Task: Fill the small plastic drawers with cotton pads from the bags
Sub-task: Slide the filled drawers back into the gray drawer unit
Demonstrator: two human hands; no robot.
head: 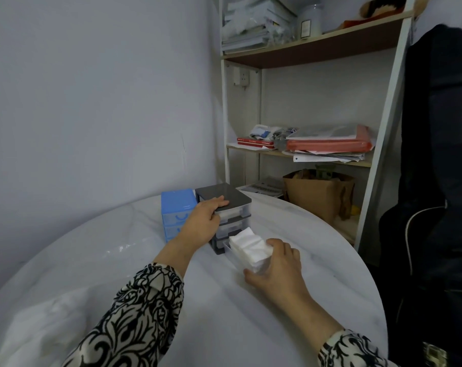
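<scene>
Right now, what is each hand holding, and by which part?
Right hand grips the front of the open bottom drawer. Left hand rests on the grey drawer unit's top.

We see a white marble-look table (pixel 290 229) with faint grey veining. On it stands a dark grey drawer unit (pixel 226 197) with clear drawers, beside a bright blue drawer unit (pixel 177 207). The cotton pads (pixel 249 246) are plain white. Both sleeves (pixel 142 313) carry a swirling black-and-cream pattern. We also see a pale grey wall (pixel 92 102), a white-framed shelf (pixel 314 53) with brown boards, a red folder (pixel 327 145), a brown paper bag (pixel 317 197) and a black guitar case (pixel 436 181).
</scene>
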